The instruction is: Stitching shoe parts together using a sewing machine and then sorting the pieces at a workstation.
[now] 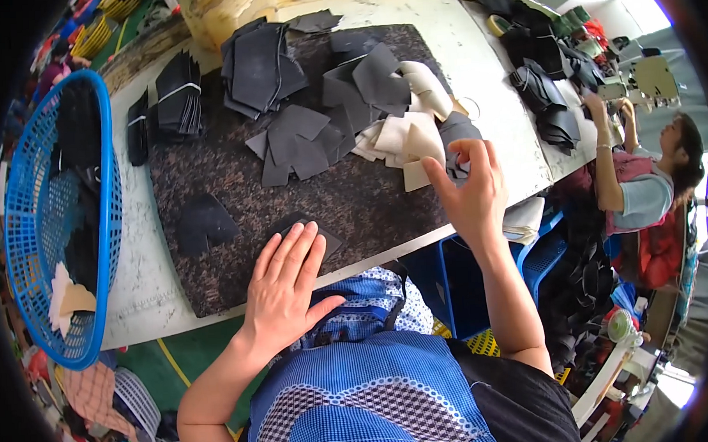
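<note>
My left hand (287, 282) lies flat with its fingers stretched, on a dark cut piece (331, 243) near the board's front edge. Most of that piece is hidden under the fingers. My right hand (479, 197) hovers at the board's right side, thumb and forefinger apart and nothing seen between them. Close to its fingertips are a pile of cream cut pieces (424, 139) and a dark grey piece (458, 127). A single black piece (204, 224) lies left of my left hand. Loose dark pieces (300, 141) overlap on the mottled brown board (377, 208).
A blue plastic basket (107, 183) stands at the left, with dark material inside. Banded black stacks (180, 98) and a tall dark stack (256, 65) sit at the back left. More black bundles (543, 101) lie on the right table. Another person (648, 172) works at a machine at right.
</note>
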### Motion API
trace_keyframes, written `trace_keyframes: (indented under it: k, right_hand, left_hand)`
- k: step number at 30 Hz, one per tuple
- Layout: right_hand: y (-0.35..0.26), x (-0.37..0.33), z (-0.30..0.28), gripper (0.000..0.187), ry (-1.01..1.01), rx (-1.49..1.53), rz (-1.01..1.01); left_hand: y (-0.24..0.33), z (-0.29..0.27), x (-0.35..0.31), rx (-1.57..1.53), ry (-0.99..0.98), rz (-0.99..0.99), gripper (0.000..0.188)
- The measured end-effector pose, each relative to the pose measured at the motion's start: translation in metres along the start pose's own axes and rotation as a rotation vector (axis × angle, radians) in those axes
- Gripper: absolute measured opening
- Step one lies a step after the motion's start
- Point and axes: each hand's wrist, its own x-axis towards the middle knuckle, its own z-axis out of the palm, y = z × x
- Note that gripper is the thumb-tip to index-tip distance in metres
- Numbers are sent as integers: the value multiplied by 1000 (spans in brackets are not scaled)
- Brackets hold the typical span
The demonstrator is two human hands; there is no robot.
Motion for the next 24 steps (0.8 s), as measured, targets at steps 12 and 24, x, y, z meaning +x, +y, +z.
trace_keyframes:
  k: [12,24]
  right_hand:
    - [-16,-37,-17,18,-105,479,164]
    - [116,-246,11,24,-306,198,408]
  left_hand:
    - [30,-33,109,-566,361,95,74]
    - [17,-46,75,-873,-34,-490,6]
